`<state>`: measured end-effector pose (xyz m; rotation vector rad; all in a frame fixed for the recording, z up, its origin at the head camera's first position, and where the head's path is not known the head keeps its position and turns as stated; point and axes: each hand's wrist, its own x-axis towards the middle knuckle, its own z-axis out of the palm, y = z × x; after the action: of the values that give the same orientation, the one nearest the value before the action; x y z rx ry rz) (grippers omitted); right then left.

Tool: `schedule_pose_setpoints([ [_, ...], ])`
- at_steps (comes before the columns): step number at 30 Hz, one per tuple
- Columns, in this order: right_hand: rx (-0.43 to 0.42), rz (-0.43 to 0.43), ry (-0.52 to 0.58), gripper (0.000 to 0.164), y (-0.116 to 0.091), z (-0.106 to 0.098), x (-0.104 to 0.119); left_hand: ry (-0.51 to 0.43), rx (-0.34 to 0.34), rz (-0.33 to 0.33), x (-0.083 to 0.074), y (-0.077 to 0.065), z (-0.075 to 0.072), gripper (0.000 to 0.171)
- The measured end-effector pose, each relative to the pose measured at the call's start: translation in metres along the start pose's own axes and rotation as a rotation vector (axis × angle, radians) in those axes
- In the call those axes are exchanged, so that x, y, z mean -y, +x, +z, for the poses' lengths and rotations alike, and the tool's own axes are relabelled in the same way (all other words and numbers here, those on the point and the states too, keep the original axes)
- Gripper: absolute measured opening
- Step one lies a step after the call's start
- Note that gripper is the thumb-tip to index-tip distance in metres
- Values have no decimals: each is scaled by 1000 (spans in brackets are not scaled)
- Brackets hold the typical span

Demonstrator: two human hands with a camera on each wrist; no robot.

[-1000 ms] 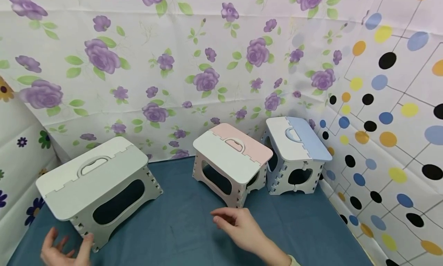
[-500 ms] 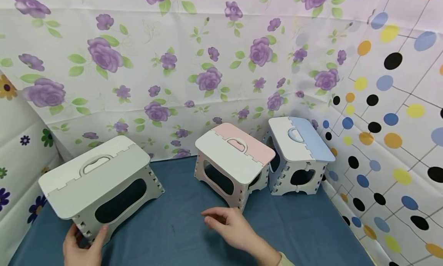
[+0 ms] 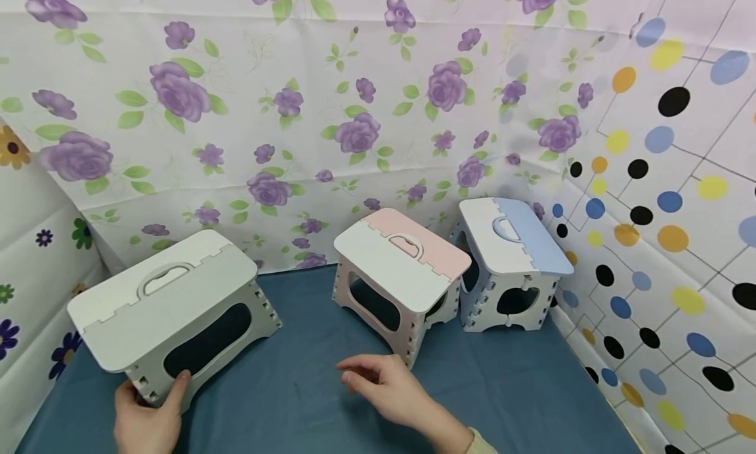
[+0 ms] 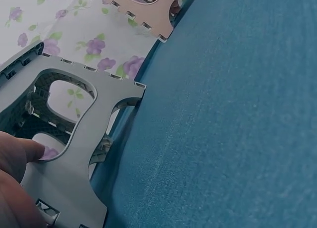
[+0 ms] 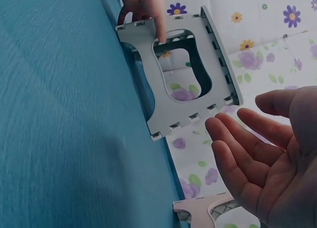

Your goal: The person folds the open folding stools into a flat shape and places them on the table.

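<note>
A grey-and-white folding step stool (image 3: 177,300) stands unfolded on the left of the blue cloth. My left hand (image 3: 147,421) grips its near end by the leg, the thumb on the front panel beside the oval opening. In the left wrist view, the thumb (image 4: 29,150) reaches to the edge of that opening. The fingers behind the leg are mostly hidden. My right hand (image 3: 392,392) hovers over the cloth in front of the pink-and-white folding stool (image 3: 401,257), holding nothing. Its fingers look loosely bent in the right wrist view (image 5: 257,159).
A blue-and-white folding stool (image 3: 514,237) stands at the back right, close beside the pink one. Blue cloth (image 3: 283,401) covers the surface. Flowered sheeting (image 3: 331,113) hangs behind, and dotted sheeting (image 3: 667,244) hangs along the right.
My left hand has moved right and taken hold of the near end of the grey stool. My right hand has drifted slightly left. The stools appear to stay in place.
</note>
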<state>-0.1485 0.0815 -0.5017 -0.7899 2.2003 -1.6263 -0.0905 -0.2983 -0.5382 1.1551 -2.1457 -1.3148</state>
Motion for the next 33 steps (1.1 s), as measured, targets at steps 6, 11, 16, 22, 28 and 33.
schedule_pose_setpoints([
  [6,11,-10,-15,27,1,1,3,28,14,43,-10,-6,-5,80],
  [11,-5,-3,-56,25,2,0,2,35,62,36,-9,-3,-5,84],
  [16,-13,5,-113,25,4,1,0,41,86,22,-8,-5,-6,84],
  [22,2,32,-188,32,9,4,0,21,83,48,-7,-10,-5,81],
  [28,35,91,-281,47,20,8,0,18,106,75,-7,-12,-5,78],
  [33,54,116,-338,65,33,14,-1,49,163,114,-7,-8,-8,75],
])
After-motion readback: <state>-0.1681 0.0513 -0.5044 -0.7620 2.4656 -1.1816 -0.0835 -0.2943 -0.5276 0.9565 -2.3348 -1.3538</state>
